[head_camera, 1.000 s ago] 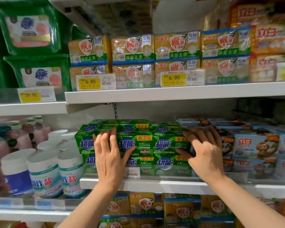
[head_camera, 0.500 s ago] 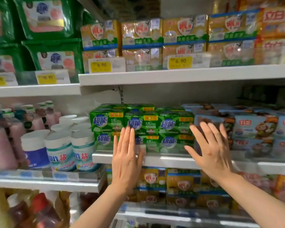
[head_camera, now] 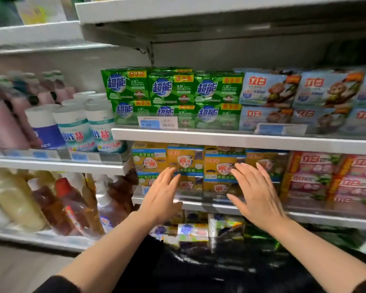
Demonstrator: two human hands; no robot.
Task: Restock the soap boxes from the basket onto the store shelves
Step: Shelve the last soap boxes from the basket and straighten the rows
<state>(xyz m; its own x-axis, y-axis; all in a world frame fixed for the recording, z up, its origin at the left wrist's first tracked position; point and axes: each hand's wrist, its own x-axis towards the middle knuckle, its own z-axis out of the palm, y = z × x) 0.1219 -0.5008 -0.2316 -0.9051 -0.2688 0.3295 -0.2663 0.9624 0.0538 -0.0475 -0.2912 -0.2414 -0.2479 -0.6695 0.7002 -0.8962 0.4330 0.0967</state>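
At the far left of the shelves I see blurred pink bottles, and just right of them white tubs with teal labels standing at the front edge of their shelf. Below those, on the next shelf down, stand bottles of yellow and brown liquid.

Moving right, the middle shelf carries green soap boxes, stacked two high and three across from its left end, the fronts close to the front edge. A price tag sits in front of the lower row. Right of them, touching, are pale blue soap packs, also two high.

On the shelf beneath, yellow soap boxes fill the left part, and red-and-pink packs stand toward the right end.

My left hand is in front of the yellow boxes, fingers straight and slightly spread, holding nothing. Whether the fingertips touch the boxes I cannot tell. My right hand is just to the right, fingers also straight and apart, empty, in front of the same stack.

Under both hands, at the lower edge, lies the dark basket, with white and green soap boxes showing in it between my forearms.
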